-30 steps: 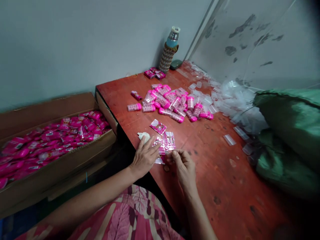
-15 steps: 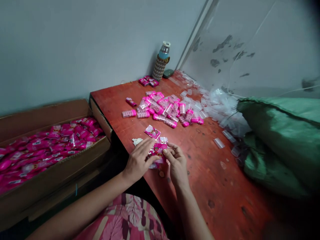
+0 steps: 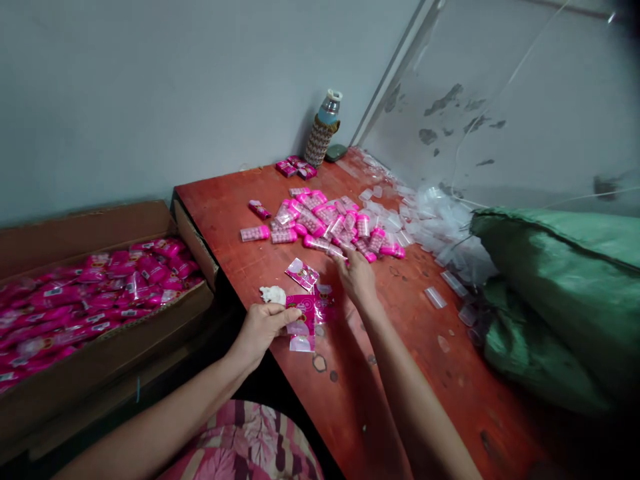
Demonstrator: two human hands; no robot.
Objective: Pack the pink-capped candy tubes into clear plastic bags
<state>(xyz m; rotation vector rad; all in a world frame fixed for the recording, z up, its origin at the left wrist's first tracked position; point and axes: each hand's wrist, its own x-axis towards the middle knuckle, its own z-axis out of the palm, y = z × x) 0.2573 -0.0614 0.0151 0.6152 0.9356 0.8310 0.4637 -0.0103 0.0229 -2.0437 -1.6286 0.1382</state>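
Note:
My left hand [image 3: 263, 330] is closed, pinching a pink printed plastic sleeve [image 3: 301, 323] by its left side, above the table's near edge. Another pink printed sleeve [image 3: 324, 303] lies just behind it, and a separate one [image 3: 301, 273] lies farther up the table. My right hand [image 3: 357, 273] is at the front of a pile of clear pink-capped bottles [image 3: 313, 222] filled with small pink balls. Its fingers close on a front bottle [image 3: 336, 252], partly hiding it. A crumpled whitish lump [image 3: 273, 295] sits beside my left hand.
At left, a cardboard box [image 3: 193, 247] holds many pink wrapped packs. Clear plastic pieces [image 3: 430, 220] are heaped at the right by a green sack [image 3: 560, 287]. A flask in a knitted cover [image 3: 320, 137] stands at the back, near stacked pink sleeves [image 3: 296, 167].
My right hand has left the sleeve and moved forward to the bottle pile. My left hand has drawn slightly back and left, still holding the sleeve.

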